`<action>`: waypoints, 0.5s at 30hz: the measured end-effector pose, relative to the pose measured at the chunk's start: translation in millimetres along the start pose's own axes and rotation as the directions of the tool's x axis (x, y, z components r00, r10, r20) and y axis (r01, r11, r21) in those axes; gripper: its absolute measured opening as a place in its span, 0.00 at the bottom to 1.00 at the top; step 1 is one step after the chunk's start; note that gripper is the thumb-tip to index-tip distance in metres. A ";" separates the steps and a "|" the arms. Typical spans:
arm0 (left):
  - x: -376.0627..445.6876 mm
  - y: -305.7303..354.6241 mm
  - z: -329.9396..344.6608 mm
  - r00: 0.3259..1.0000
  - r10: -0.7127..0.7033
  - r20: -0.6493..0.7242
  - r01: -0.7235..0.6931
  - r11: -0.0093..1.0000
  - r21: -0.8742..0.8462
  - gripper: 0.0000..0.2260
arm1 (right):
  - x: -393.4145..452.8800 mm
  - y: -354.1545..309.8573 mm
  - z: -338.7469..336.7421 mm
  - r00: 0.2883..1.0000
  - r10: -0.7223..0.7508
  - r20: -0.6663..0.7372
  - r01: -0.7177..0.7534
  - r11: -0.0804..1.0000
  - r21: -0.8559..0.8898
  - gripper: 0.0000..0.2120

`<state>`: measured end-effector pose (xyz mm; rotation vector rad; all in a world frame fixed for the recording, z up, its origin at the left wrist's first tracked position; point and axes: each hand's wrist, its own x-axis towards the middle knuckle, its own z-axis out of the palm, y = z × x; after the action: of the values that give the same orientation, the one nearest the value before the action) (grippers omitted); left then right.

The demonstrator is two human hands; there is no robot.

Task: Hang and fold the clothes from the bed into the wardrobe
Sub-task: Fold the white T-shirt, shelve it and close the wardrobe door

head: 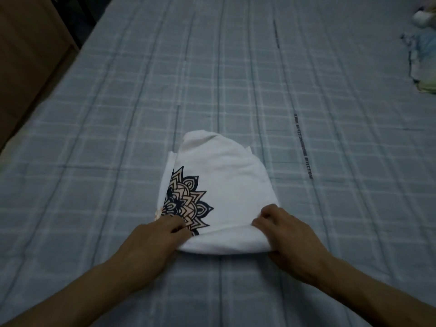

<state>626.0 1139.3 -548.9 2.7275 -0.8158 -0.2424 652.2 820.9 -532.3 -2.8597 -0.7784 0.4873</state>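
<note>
A white T-shirt (226,180) with a black and peach mandala print lies folded into a narrow strip on the blue checked bed sheet (118,114). Its near end is rolled up over itself. My left hand (155,234) grips the left corner of that rolled edge, fingers tucked into the cloth. My right hand (285,234) grips the right corner in the same way. The shirt's far end, with the collar, rests flat on the sheet.
At the far right edge lies a pile of other light-coloured clothes (424,55). A brown wooden piece of furniture (28,55) stands along the bed's left side.
</note>
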 end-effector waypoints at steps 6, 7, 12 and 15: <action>-14.3 -3.9 -14.6 0.999 0.037 0.024 -0.032 0.986 -0.165 0.15 | -10.6 -5.3 -15.8 0.995 -0.024 0.101 0.010 0.990 0.138 0.25; -9.5 -10.3 -20.2 0.999 0.041 -0.010 -0.042 0.979 -0.199 0.16 | -4.7 -1.9 -23.1 0.996 -0.021 0.085 0.006 0.984 0.178 0.27; 41.0 -44.1 -64.8 0.984 -0.145 -0.108 0.096 0.926 -0.366 0.12 | 41.5 20.8 -64.8 0.989 0.030 -0.146 0.000 0.980 0.201 0.24; 80.2 -63.7 -75.8 0.963 -0.211 -0.166 0.142 0.926 -0.351 0.11 | 77.6 37.0 -78.4 0.976 0.073 -0.205 -0.031 0.979 0.202 0.23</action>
<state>742.8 1162.2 -503.7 2.4498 -0.4257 -0.1257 759.6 825.3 -487.8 -2.6946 -0.5837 0.2446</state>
